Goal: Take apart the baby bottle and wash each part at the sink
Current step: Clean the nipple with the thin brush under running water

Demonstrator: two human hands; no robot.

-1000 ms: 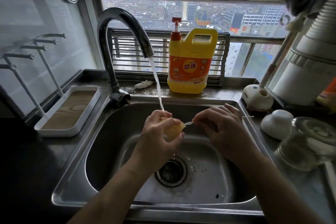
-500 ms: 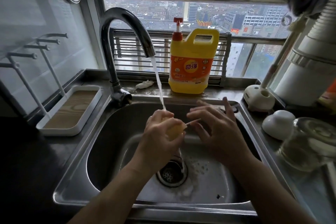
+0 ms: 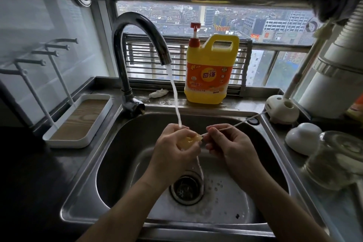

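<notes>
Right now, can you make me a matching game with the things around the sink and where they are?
Things: 1 soap jug; 2 tray; 3 glass jar; 4 yellow bottle part.
Places: A in the left hand, under the running water; B right of the sink; C left of the sink; D behind the sink, by the window.
Pairs: 1-D, 2-C, 3-B, 4-A.

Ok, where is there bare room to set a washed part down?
Bare room: the wood-lined floor of the white drying tray left of the steel sink, and the dark counter in front of it. The right-hand ledge is crowded: white brush stand, white domed cap, clear glass bottle. The back ledge holds a yellow detergent jug and a crumpled white scrap.
</notes>
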